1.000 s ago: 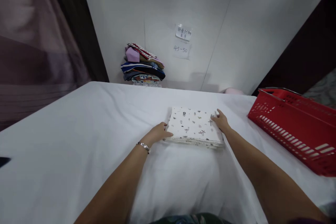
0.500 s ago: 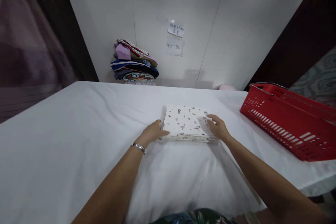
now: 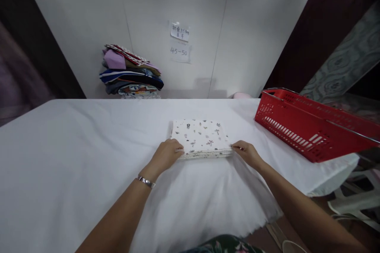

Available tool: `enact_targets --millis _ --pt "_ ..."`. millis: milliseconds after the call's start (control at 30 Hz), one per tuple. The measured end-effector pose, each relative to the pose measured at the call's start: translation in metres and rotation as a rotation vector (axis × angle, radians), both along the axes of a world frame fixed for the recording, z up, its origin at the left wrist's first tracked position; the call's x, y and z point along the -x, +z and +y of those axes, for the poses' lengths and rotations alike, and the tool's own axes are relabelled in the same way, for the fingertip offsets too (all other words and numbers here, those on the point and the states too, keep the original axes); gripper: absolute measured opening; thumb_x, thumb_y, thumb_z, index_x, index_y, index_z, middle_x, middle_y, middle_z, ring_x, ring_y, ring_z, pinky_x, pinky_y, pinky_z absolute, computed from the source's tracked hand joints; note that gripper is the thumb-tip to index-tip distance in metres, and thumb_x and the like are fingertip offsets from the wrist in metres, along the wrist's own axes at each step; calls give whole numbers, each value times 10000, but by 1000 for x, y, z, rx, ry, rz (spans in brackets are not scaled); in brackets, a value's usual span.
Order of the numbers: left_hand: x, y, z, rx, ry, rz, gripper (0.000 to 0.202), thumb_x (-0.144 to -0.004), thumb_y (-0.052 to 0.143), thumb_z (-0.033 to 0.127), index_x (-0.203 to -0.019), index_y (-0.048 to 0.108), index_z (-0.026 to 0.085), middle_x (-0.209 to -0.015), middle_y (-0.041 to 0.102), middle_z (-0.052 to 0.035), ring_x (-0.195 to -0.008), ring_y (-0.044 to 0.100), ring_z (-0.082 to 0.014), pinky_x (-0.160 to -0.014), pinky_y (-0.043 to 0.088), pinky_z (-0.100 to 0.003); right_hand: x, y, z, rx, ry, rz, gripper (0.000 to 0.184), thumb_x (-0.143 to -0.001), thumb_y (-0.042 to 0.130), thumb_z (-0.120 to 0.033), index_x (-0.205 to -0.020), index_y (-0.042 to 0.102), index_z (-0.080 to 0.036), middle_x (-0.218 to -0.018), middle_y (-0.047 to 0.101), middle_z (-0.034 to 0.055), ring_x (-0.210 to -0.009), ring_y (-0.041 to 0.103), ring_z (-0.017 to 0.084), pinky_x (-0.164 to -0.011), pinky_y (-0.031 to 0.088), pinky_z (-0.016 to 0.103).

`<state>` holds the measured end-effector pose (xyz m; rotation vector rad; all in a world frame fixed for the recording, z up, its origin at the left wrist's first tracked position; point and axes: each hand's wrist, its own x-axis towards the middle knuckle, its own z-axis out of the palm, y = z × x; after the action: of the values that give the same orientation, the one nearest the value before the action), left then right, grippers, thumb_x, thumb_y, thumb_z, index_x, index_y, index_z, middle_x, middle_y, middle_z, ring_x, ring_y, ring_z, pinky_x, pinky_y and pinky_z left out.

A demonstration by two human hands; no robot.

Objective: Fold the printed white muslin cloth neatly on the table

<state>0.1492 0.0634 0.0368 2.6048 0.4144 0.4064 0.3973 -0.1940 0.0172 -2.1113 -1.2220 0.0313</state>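
Observation:
A folded white cloth [image 3: 202, 134] printed with small palm trees and other little figures lies flat on the table, its layered edge facing me. My left hand [image 3: 168, 153] is closed at the cloth's near left corner, thumb and fingers pinching the edge. At the near right corner, my right hand [image 3: 246, 152] pinches the cloth between thumb and fingertips. A silver bracelet [image 3: 146, 181] circles my left wrist.
The table wears a white tablecloth [image 3: 89, 158]. A red plastic basket [image 3: 299, 130] with metal handles stands at the right. Against the wall rises a pile of folded fabrics [image 3: 132, 73]. Paper signs [image 3: 180, 51] hang above. A white stool [image 3: 356, 197] shows at lower right.
Both hands have moved to the near corners of the folded cloth and closed on them. The view has turned to the right, so everything sits further left in it.

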Motion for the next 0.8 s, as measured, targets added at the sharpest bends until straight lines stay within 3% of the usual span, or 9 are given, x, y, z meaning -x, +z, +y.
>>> enact_targets --millis 333,667,800 --pt "0 5 2 54 -20 57 224 -795 488 360 -778 678 243 -893 649 -13 -871 552 -184 -756 387 -290 2 7 4 90 113 -60 227 -836 475 -293 -870 686 -216 -842 651 47 -756 596 172 -684 465 289" --pt "0 6 1 81 -18 72 235 -787 496 385 -778 681 240 -887 645 -18 -870 543 -188 -775 387 -294 7 24 13 403 198 -442 265 -881 410 -205 -749 639 -217 -792 608 51 -819 543 174 -670 428 260" --pt "1 7 1 93 -16 82 236 -784 498 391 -783 680 241 -894 643 -20 -878 541 -192 -781 395 -297 10 22 7 349 165 -520 237 -891 383 -193 -834 613 -189 -857 599 68 -843 523 178 -700 427 273"
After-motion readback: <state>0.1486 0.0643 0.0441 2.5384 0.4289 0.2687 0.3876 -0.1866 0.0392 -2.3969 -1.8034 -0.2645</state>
